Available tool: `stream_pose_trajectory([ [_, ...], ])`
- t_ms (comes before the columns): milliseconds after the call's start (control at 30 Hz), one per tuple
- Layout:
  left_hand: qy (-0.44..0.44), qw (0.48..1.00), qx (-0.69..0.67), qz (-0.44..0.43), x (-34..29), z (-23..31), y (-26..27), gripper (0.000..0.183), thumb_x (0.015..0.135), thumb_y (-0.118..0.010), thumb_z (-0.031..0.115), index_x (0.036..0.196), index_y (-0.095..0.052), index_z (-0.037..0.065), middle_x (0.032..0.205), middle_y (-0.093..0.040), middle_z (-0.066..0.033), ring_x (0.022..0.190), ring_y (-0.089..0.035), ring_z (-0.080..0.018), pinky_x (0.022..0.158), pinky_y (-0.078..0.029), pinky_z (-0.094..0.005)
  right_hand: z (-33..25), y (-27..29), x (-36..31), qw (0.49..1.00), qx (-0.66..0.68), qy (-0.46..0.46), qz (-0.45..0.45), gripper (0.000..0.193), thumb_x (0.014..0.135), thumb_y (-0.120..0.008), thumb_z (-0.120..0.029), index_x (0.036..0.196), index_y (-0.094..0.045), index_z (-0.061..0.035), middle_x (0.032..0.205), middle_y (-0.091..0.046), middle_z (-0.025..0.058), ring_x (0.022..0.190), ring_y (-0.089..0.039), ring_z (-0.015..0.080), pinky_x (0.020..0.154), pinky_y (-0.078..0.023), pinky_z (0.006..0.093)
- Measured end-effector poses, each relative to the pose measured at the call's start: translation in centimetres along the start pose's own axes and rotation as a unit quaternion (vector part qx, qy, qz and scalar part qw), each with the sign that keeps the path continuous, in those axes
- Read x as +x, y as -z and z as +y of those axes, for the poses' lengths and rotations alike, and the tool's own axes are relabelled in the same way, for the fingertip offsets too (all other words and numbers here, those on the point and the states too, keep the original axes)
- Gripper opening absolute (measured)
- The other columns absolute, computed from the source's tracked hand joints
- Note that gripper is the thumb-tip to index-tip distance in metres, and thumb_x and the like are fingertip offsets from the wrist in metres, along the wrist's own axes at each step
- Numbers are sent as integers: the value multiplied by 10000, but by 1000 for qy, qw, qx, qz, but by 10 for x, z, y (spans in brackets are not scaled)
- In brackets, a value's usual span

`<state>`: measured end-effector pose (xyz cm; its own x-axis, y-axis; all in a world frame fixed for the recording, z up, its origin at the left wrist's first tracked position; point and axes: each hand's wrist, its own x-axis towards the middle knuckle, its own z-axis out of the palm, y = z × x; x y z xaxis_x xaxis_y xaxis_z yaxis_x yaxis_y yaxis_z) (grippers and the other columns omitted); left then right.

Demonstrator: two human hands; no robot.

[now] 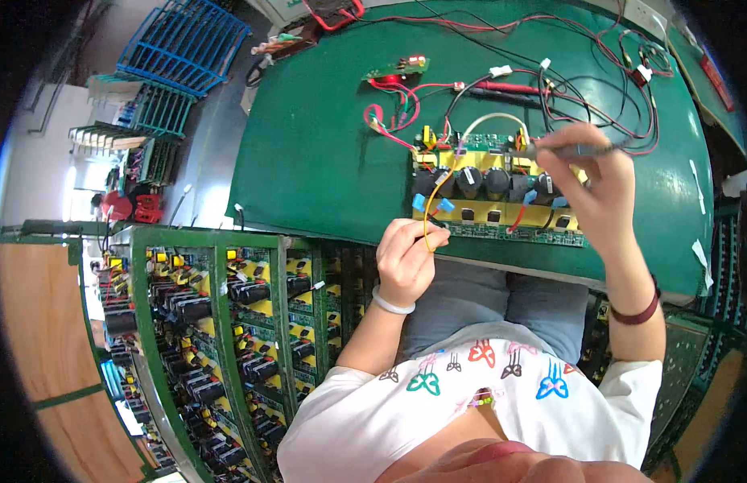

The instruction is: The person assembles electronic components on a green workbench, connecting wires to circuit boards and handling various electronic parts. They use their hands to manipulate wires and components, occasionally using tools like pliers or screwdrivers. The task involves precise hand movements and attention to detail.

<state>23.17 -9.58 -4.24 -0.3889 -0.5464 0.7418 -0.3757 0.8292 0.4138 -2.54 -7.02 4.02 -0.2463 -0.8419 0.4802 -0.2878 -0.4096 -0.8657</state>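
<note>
A long circuit board (490, 232) with yellow panels, black cylindrical capacitors and blue wire terminals lies along the near edge of the green table. My left hand (407, 253) is at its near left corner, fingers pinched on a thin yellow wire (431, 205) that arches up over the board. My right hand (592, 173) is over the board's right part, closed around a dark, pen-shaped test probe (568, 151). The probe points left, its tip near the far edge of the board; whether it touches cannot be made out. A white cable (496, 116) loops over that far edge.
Beyond the board lie a red test probe (514, 87), tangled red and black leads (607, 121) and a small circuit board (396, 75) with pink wires. A red-framed meter (335, 14) stands at the back. At left, a green rack (216, 270) holds several similar boards.
</note>
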Motion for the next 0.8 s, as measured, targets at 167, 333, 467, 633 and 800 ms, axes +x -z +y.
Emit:
stream_pose_trajectory([
  [167, 2, 1000, 2, -7, 3, 0, -2, 289, 617, -758, -83, 857, -727, 76, 803, -668, -54, 728, -626, -235, 655, -503, -335, 29, 5, 28, 995, -15, -73, -63, 118, 904, -696, -55, 962, -611, 2, 819, -648, 20, 761, -626, 71, 667, -490, 226],
  [333, 5, 1000, 11, -2, 0, -1, -2, 286, 606, -755, -86, 845, -734, 68, 813, -676, -48, 727, -624, -225, 655, -507, -326, 39, -3, 44, 979, -128, -119, -100, 157, 891, -707, -94, 935, -593, 4, 753, -630, 31, 676, -574, 95, 648, -473, 260],
  [467, 15, 1000, 11, -5, -1, 0, -2, 290, 602, -758, -81, 853, -747, 65, 823, -680, -47, 730, -627, -225, 649, -511, -324, 41, -5, 45, 975, -172, -108, -94, 168, 882, -711, -103, 930, -590, 4, 757, -641, 59, 684, -578, 142, 658, -478, 292],
  [633, 13, 1000, 10, -12, 0, 1, -1, 240, 602, -785, -50, 831, -746, 15, 836, -669, -69, 744, -629, -235, 641, -527, -331, 43, -4, 45, 971, -180, -114, -107, 156, 884, -706, -96, 932, -589, -4, 775, -650, 77, 698, -591, 164, 679, -492, 298],
  [800, 16, 1000, 16, -11, -1, 2, -1, 233, 606, -787, -53, 825, -745, 14, 828, -666, -69, 737, -628, -231, 633, -527, -331, 45, -5, 46, 972, -170, -118, -114, 163, 881, -704, -83, 946, -580, 1, 788, -655, 95, 706, -611, 176, 687, -503, 305],
])
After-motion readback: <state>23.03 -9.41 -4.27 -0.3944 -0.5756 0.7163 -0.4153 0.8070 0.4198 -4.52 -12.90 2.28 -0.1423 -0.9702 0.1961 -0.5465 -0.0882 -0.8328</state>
